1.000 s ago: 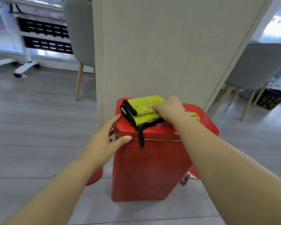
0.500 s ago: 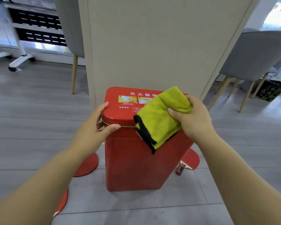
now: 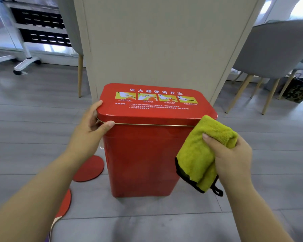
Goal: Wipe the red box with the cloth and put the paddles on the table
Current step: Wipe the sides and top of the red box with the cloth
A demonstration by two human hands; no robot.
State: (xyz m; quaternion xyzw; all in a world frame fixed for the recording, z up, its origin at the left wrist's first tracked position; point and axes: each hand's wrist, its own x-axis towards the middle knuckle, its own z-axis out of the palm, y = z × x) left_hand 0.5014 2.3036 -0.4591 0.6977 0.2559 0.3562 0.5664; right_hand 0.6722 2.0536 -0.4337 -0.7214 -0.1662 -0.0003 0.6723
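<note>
On the floor, the left hand grips a lid corner of the red box, the right hand clutches the cloth; wiping seems underway, the side wall probably next.

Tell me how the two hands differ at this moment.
The left hand grips the red box at its lid corner; the right hand holds the cloth. The left hand touches the box; the right hand is off it, to its right. Both are bare and curled.
</note>
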